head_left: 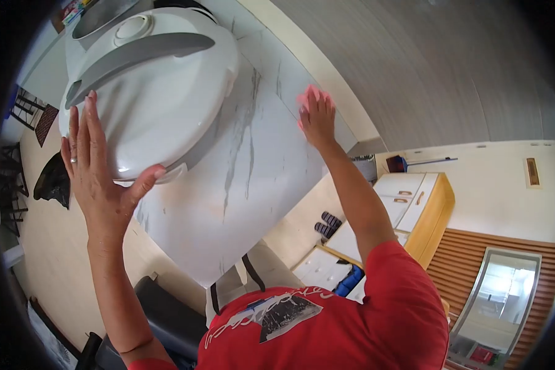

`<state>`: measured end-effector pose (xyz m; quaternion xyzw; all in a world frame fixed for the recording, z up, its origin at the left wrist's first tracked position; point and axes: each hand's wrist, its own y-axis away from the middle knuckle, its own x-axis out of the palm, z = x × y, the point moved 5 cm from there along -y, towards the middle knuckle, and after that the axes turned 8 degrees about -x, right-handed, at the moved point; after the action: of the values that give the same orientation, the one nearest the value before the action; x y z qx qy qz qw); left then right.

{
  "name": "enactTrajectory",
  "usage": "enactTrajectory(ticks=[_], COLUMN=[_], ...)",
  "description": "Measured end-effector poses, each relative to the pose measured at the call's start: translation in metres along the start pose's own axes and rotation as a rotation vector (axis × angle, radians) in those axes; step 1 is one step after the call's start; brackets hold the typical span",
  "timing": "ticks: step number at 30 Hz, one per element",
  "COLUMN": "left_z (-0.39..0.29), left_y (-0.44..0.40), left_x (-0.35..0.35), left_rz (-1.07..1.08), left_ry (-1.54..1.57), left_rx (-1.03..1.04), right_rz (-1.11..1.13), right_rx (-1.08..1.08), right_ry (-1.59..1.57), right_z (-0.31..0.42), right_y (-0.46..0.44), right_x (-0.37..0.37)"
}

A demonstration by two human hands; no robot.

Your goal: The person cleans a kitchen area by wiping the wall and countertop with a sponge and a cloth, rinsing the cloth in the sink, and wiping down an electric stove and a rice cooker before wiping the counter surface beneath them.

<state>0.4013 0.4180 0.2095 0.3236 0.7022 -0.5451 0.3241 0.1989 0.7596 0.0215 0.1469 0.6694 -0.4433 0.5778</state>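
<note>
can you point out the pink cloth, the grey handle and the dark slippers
Pink cloth [301, 99]: head view, on its exposed edge.
Grey handle [137, 54]: head view, midway along its curve.
Dark slippers [332, 219]: head view, on the upper one of the pair.

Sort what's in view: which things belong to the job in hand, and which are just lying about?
Seemingly in the job:
pink cloth, under the right hand
marble-patterned counter beneath it
white lidded appliance, by the spread left hand

Seemingly just lying about:
dark slippers on the floor
long-handled blue tool by the wall
</note>
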Motion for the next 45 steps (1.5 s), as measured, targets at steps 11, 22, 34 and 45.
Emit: enactTrajectory(ticks=[11, 22, 34, 45], left_z=[-0.001, -0.041, -0.190, -0.185], left_y=[0.002, 0.174, 0.113, 0.066], left_x=[-0.003, 0.049, 0.032, 0.031], left_rz=[-0.005, 0.255, 1.196, 0.882], left_ry=[0.097, 2.274, 2.421, 1.987], left_rx=[-0.038, -1.316, -0.572, -0.240], right_rz=[0.102, 0.367, -0.458, -0.757], right_rx=[-0.387, 0.537, 0.148, -0.244], right_ry=[-0.384, -2.207, -0.965, 0.708], right_z=[0.286, 0.276, 0.198, -0.013], right_y=[0.063, 0.036, 0.065, -0.069], right_x=[-0.028, -0.108, -0.208, -0.461])
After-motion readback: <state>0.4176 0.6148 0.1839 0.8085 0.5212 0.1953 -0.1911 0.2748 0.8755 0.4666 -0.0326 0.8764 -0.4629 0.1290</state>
